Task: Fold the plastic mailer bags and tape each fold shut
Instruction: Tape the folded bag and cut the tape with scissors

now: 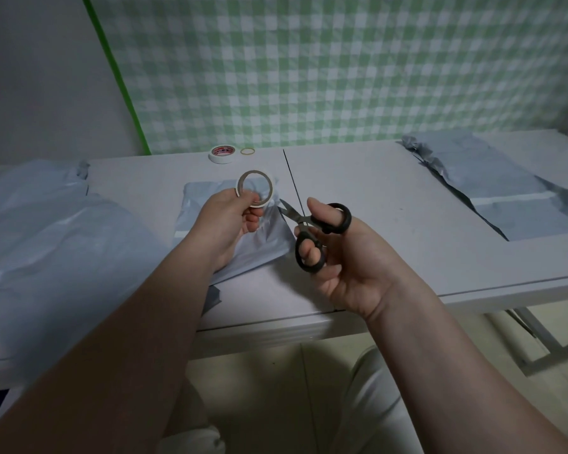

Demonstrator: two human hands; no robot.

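Observation:
A folded grey mailer bag (259,244) lies on the white table (391,208) in front of me. My left hand (233,221) holds a thin roll of clear tape (254,188) upright above the bag, pinched at its lower edge. My right hand (345,257) grips black-handled scissors (312,234), thumb and fingers through the loops. The blades point left toward the tape and are slightly parted.
A pile of grey mailer bags (46,231) covers the table's left end. More bags (505,191) lie at the right end. A second tape roll (222,154) and a rubber band (247,151) sit at the back edge. A green checked cloth (341,67) hangs behind.

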